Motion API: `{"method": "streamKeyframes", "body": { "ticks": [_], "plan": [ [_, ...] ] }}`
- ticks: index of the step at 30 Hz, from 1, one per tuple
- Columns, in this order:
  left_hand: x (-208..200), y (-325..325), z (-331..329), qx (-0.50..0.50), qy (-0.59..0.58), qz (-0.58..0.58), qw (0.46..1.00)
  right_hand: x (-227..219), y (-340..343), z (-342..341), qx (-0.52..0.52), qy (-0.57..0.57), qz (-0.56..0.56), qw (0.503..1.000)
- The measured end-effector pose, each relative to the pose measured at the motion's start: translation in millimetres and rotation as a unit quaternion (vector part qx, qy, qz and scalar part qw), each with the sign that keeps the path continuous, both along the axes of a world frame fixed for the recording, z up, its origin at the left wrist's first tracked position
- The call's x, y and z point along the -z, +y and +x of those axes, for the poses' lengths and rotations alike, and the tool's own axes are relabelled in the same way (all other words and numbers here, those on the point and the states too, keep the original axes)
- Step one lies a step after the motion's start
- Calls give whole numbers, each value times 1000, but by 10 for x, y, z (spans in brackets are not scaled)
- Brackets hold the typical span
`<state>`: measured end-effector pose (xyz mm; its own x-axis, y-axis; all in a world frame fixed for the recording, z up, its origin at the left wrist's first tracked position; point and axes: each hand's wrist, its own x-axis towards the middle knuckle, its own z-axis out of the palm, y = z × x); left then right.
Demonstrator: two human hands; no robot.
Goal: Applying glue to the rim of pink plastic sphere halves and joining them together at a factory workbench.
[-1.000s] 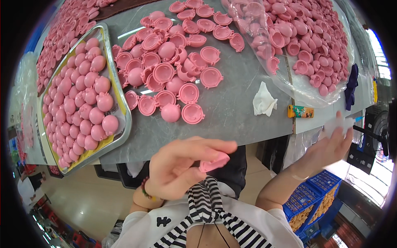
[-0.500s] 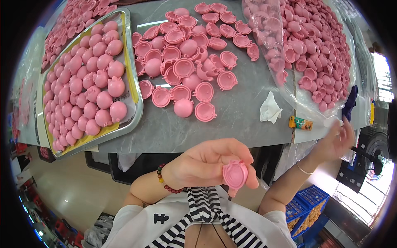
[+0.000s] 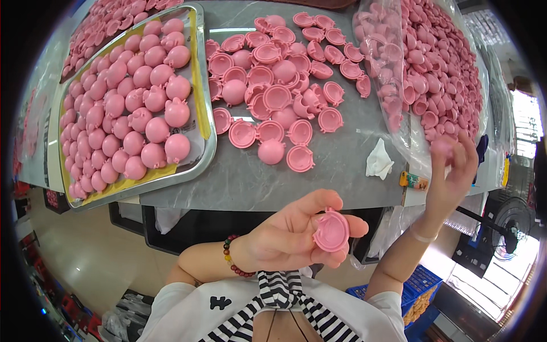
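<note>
Several fingers of the left hand [image 3: 285,242] pinch a pink half-shell [image 3: 331,232], hollow side showing, near the front edge of the grey table [image 3: 347,185]; a slackened grip could drop it. Blur hides whether the right hand [image 3: 453,171], beside the clear bag [image 3: 415,153], closes on anything.

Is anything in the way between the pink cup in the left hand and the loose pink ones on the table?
Nothing visible: beyond the left hand holding the pink cup, only grey tabletop shows before the loose pink pieces.
</note>
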<state>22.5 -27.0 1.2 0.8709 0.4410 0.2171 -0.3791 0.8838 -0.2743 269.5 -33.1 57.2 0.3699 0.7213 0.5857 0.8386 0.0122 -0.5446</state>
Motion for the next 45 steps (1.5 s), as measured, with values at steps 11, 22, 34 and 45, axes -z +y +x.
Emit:
{"method": "streamKeyframes", "body": {
  "ticks": [11, 22, 34, 45],
  "plan": [
    [-117, 78, -105, -142, 245, 231, 931, 97, -135, -844, -171, 25, -256, 951],
    [-183, 140, -219, -222, 414, 454, 757, -22, -274, -928, -307, 101, -63, 944],
    [-157, 201, -214, -217, 444, 527, 692, 83, -359, -977, -280, 14, -25, 960],
    [-88, 218, -122, -365, 384, 572, 626, 296, -445, -1150, -285, 56, 59, 955]
  ]
}}
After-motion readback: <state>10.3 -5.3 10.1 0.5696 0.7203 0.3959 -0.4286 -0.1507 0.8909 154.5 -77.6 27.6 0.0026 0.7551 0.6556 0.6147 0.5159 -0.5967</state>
